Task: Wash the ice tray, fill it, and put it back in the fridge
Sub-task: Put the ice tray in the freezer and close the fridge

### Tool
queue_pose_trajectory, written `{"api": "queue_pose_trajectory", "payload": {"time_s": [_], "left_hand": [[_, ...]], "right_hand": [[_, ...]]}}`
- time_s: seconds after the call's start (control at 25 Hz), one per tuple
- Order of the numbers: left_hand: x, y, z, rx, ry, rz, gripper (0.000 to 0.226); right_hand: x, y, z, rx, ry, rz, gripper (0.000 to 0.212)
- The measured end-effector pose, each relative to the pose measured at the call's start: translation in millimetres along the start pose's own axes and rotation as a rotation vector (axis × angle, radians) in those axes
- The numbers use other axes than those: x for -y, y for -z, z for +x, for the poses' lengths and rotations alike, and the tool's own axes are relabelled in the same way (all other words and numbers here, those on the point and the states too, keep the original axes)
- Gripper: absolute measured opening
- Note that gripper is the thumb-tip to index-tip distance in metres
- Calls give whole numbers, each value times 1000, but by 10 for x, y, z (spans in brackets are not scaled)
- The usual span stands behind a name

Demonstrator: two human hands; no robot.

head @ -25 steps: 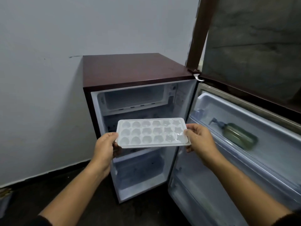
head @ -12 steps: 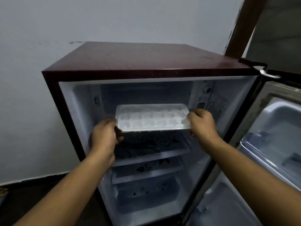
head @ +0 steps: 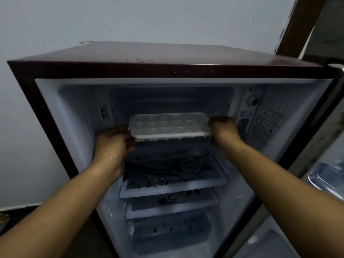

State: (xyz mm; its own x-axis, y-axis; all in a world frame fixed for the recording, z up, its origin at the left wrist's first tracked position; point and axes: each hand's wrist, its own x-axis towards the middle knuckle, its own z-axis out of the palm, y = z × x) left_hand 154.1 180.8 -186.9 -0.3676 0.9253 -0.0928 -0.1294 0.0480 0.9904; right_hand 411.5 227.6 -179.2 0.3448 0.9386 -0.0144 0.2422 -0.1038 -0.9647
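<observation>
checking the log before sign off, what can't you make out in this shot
Head view only:
Water in the ice tray: cells too dim and blurred.
Fingertips of left hand and right hand: hidden under the tray.
Fridge door: cut off by the right edge.
Sticker text: too small, blurred.

The ice tray (head: pixel 169 125) I grip is milky white, its rows of cups faintly greyer. The fridge (head: pixel 167 56) before me has a dark maroon shell with small pale flecks on the front edge of its top, and a white lining turned bluish in shade. The upper shelf (head: pixel 173 174) carries black swirling vines and leaves on clear glass with a white border; the lower shelf (head: pixel 171 203) shows the same black leaf print. The wall (head: pixel 130 19) is pale grey.
</observation>
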Motion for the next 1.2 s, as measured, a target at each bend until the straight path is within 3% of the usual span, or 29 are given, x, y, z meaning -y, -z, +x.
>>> {"api": "queue_pose_trajectory", "payload": {"time_s": [0.28,0.4,0.48,0.6,0.72,0.88,1.2], "left_hand": [[22,-123,159,-119,-25,12,27],[52,-151,226,-148,-33,-53,29],[159,-90,139,-143,-108,-52,32],[442,-15,-165,-143,-464,420,40],[674,-78,-334,-14,-826,921,64],[831,-73,-125,46,-865,1288,88],[734,-60,228,67,-924,1476,108]], "right_hand": [[110,-26,6,-19,-94,128,27],[42,-48,-60,1,-45,205,19],[-64,-62,-102,12,15,160,38],[-287,-75,-359,-85,316,-272,57],[-541,-114,-542,-148,666,-706,67],[-738,-128,-369,-73,729,-979,76],[-683,-198,-140,13,745,-1091,89]]}}
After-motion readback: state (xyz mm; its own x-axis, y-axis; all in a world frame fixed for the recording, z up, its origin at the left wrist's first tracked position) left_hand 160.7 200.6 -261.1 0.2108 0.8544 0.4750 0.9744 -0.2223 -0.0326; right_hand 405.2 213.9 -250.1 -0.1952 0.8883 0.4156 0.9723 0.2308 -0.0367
